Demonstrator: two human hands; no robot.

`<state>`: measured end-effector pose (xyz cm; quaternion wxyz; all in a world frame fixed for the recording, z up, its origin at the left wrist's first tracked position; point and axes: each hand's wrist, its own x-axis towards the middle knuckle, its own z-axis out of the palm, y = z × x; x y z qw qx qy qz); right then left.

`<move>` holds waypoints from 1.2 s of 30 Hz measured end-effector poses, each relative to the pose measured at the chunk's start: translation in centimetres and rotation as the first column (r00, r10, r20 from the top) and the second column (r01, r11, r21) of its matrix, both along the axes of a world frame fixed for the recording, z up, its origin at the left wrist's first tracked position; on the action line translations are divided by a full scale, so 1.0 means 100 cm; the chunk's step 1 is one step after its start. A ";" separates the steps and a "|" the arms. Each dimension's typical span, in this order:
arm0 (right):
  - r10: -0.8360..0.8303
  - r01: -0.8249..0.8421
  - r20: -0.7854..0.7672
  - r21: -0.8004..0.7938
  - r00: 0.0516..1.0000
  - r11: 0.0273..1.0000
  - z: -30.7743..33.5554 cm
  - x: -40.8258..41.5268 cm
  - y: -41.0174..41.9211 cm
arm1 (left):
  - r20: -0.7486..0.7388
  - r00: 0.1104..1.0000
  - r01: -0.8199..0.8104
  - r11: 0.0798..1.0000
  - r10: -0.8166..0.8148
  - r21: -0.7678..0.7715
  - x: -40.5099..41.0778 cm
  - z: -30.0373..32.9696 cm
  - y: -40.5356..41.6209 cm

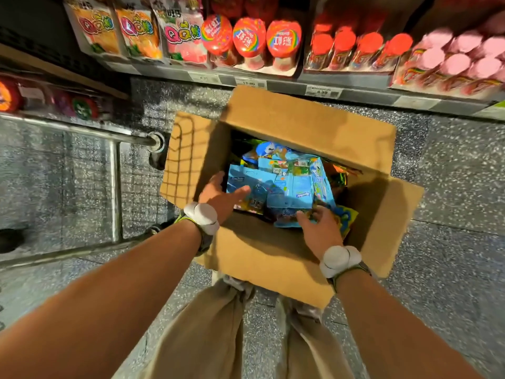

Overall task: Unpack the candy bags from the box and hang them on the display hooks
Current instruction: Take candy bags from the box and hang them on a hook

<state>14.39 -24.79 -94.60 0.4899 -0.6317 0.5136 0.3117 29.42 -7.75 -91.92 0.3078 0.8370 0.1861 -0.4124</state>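
In the head view, one open cardboard box (276, 242) is standing on the speckled floor (451, 214), with its four flaps folded outward. Inside it a heap of blue candy bags (289, 184) is lying; at least four blue ones are showing on top, but the full number I cannot tell, because they are overlapping. Some green and yellow bags (345, 217) are peeking out at the right side.

Two hands are reaching down into the box, both arms stretched forward. The left hand (222, 194) is lying open, its fingers straight and touching the left edge of the blue bags. The right hand (318, 222) is resting on the near corner of the heap with fingers bent over a bag; whether it is really gripping, I cannot tell. The bags are lying between the two hands.

Behind the box, a shelf (314, 83) is carrying three pink-and-orange gummy bags (139, 28) and three red-lidded candy jars (250, 42).
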 end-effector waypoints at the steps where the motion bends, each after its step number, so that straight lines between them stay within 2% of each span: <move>1: -0.024 0.024 0.006 0.005 1.000 1.000 -0.005 0.001 0.001 | -0.006 1.000 0.012 1.000 -0.012 0.006 0.000 -0.004 -0.001; 8: -0.218 0.218 0.023 0.009 0.976 0.976 -0.037 0.015 0.007 | -0.001 0.999 0.047 0.998 -0.047 0.046 0.007 -0.032 0.001; 10: -0.185 0.186 0.027 -0.019 0.982 0.982 -0.045 0.017 0.006 | -0.005 0.997 0.074 0.996 -0.074 0.047 0.009 -0.042 0.004; 13: -0.045 0.046 0.032 -0.056 0.998 0.997 -0.052 0.015 0.006 | 0.001 0.998 0.064 0.994 -0.065 0.088 0.011 -0.052 0.006; 17: -0.026 0.033 0.069 -0.107 0.997 0.994 -0.059 0.012 0.008 | -0.022 0.993 0.120 0.980 -0.117 0.156 0.018 -0.055 0.007; 22: -0.188 0.193 0.094 -0.045 0.978 0.980 -0.057 0.015 0.007 | -0.068 0.983 0.178 0.977 -0.171 0.118 0.015 -0.052 0.011; 27: -0.322 0.326 0.106 -0.026 0.941 0.945 -0.060 0.017 0.002 | -0.100 0.979 0.179 0.984 -0.177 0.012 0.011 -0.035 0.008; 30: -0.381 0.383 0.173 0.025 0.908 0.924 -0.039 0.027 -0.002 | -0.115 0.985 0.124 0.992 -0.128 -0.038 0.009 -0.024 0.004; 32: -0.451 0.436 0.217 0.116 0.866 0.893 -0.021 0.033 -0.005 | -0.129 0.989 0.064 0.996 -0.071 -0.054 0.007 -0.015 0.001; 36: -0.556 0.476 0.149 0.369 0.818 0.798 0.014 0.042 -0.014 | -0.194 0.980 -0.067 0.985 0.035 -0.161 0.006 0.009 0.000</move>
